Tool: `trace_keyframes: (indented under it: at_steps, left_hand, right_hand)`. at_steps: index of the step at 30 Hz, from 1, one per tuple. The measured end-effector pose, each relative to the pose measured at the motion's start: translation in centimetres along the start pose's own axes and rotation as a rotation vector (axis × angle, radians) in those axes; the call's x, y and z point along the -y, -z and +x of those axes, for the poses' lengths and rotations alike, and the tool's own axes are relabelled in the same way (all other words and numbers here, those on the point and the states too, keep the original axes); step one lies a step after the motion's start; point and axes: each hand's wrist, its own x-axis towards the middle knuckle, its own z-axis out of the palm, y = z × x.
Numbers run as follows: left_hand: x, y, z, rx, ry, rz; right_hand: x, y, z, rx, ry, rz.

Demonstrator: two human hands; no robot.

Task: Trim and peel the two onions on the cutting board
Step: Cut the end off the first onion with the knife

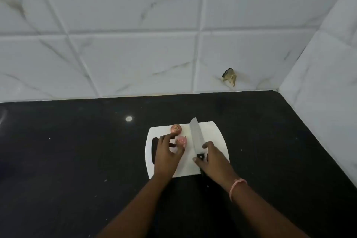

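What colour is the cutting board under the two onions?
White plastic cutting board, seen in the head view.
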Motion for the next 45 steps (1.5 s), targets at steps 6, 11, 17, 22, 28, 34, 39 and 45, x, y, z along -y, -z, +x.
trace_keyframes:
  at_steps: [6,11,17,22,28,34,39,45]
  left_hand:
    - [-0.2,-1.4,0.5,-0.082,0.109,0.250]
    - [0.3,-1.9,0.4,-0.100,0.053,0.330]
    - [1.2,-2.1,0.3,-0.047,-0.021,0.124]
    - [0.6,-2.5,0.8,0.081,-0.109,0.108]
    - [0.7,-2.8,0.7,0.145,-0.179,0.273]
    - [0.8,-2.8,0.9,0.167,-0.183,0.306]
    - [0.8,-3.1,1.0,0.154,-0.186,0.322]
    - [1.2,-3.2,1.2,0.154,-0.183,0.335]
  right_hand:
    - [-0.9,-1.5,-0.2,-0.027,-0.006,-0.066]
    - [-1.7,-1.6,0.1,-0.052,0.009,0.003]
    - [-2.4,-0.1,0.7,-0.042,-0.173,0.370]
    - [-2.8,0.2,0.8,-0.054,-0.217,0.461]
    - [-3.4,-0.6,0.6,-0.211,-0.187,0.542]
    - [-3.7,-1.1,-0.2,-0.223,-0.044,0.353]
    - [-3.7,-1.3,0.2,-0.203,-0.015,0.178]
    - [-3.2,-1.2,0.6,-0.158,-0.016,0.085]
